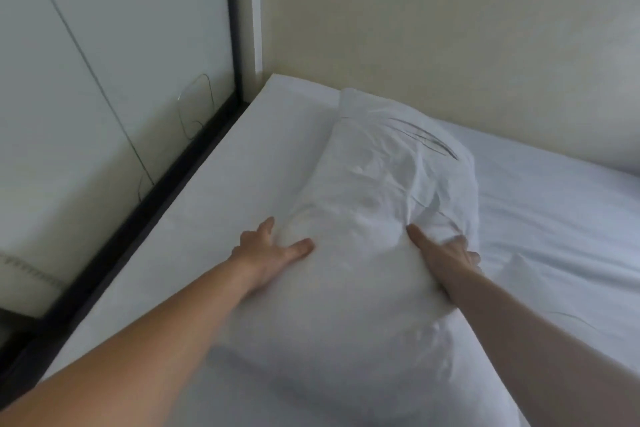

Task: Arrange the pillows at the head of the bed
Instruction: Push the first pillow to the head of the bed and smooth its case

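A white, creased pillow (pixel 374 204) lies lengthwise on the bed (pixel 214 191), its far end near the corner where the walls meet. My left hand (pixel 268 251) rests flat against the pillow's left side, fingers spread. On the pillow's right side my right hand (pixel 446 258) presses in, thumb on top and fingers curled into the fabric. Another white pillow edge (pixel 516 265) shows just right of my right hand.
A white sheet covers the mattress. A black frame (pixel 145 215) runs along the bed's left edge, with a pale glass panel (pixel 104 80) behind it. A cream wall (pixel 450 28) stands along the far side.
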A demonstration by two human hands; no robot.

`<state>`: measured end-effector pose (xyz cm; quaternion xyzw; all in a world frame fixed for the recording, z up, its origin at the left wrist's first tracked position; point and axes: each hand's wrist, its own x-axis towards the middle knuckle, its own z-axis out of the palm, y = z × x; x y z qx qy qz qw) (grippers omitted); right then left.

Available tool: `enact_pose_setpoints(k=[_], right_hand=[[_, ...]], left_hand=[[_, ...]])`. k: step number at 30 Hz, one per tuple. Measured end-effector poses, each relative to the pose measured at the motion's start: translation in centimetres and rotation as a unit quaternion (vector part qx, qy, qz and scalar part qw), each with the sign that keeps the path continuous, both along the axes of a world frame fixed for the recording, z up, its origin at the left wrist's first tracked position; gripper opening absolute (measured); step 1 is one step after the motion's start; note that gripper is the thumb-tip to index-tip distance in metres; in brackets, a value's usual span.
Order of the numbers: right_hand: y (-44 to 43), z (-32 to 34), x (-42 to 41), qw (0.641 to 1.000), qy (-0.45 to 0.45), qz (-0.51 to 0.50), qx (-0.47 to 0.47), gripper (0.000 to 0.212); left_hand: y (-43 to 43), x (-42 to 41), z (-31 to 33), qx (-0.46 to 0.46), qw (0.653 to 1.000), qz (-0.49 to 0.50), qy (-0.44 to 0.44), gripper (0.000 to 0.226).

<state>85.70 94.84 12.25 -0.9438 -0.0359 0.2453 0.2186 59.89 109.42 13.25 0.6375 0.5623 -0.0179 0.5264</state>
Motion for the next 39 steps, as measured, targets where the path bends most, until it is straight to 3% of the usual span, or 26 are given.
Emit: enact_pose_setpoints(k=[2, 4, 9, 13, 16, 18, 21, 22, 24, 26, 28, 30, 33, 35, 39], right_hand=[[-0.9, -0.6, 0.5, 1.0, 0.005, -0.017, 0.0, 0.141], [-1.9, -0.6, 1.1, 0.998, 0.027, -0.054, 0.024, 0.142], [-3.2, -0.3, 0.7, 0.99, 0.064, -0.06, 0.112, 0.107], [-0.3, 0.8, -0.8, 0.967, 0.094, -0.04, 0.232, 0.08], [3.1, 2.3, -4.3, 0.93, 0.181, -0.01, 0.319, 0.046], [5.5, 3.4, -6.2, 0.918, 0.226, 0.045, 0.322, 0.027], [7.3, 4.6, -5.7, 0.922, 0.212, 0.098, 0.309, 0.026], [7.0, 5.0, -4.7, 0.921, 0.203, 0.078, 0.323, 0.027], [5.1, 6.1, -2.3, 0.91, 0.216, 0.001, 0.354, 0.038], [2.5, 6.4, 0.1, 0.9, 0.247, -0.059, 0.354, 0.059], [0.6, 6.0, 1.5, 0.903, 0.267, -0.072, 0.33, 0.071], [-0.7, 4.9, 1.6, 0.914, 0.266, -0.063, 0.3, 0.076], [-0.7, 3.1, 0.7, 0.936, 0.248, -0.036, 0.247, 0.074], [-0.4, 2.2, 0.4, 0.95, 0.234, -0.023, 0.205, 0.076], [-0.7, 0.4, 0.0, 0.951, 0.263, -0.007, 0.164, 0.088]], left_hand=[[-0.2, 0.2, -1.1, -0.084, 0.992, 0.076, -0.054, 0.122], [-0.8, 0.5, -1.5, -0.122, 0.982, 0.112, -0.096, 0.114], [-1.5, 2.4, 1.7, -0.075, 0.96, 0.192, -0.19, 0.044], [-0.4, 4.6, 11.7, 0.028, 0.943, 0.124, -0.307, 0.026], [-0.2, 5.8, 19.4, 0.129, 0.925, 0.015, -0.358, 0.022], [-1.1, 6.7, 22.5, 0.262, 0.916, -0.069, -0.298, 0.029], [-4.6, 8.1, 21.8, 0.451, 0.86, -0.219, -0.09, 0.02], [-6.1, 8.7, 20.3, 0.444, 0.856, -0.261, -0.049, 0.016], [-7.4, 9.4, 17.3, 0.304, 0.899, -0.315, -0.026, 0.023], [-6.0, 9.4, 15.2, 0.185, 0.946, -0.255, -0.075, 0.03], [-2.9, 8.7, 12.5, 0.219, 0.96, -0.169, -0.054, 0.03], [-0.6, 6.9, 8.7, 0.255, 0.955, -0.149, 0.038, 0.04], [0.6, 4.4, 3.6, 0.349, 0.918, -0.169, 0.088, 0.048], [1.8, 3.6, 1.8, 0.39, 0.897, -0.161, 0.129, 0.069], [5.8, 0.3, 1.2, 0.235, 0.954, -0.023, 0.183, 0.122]])
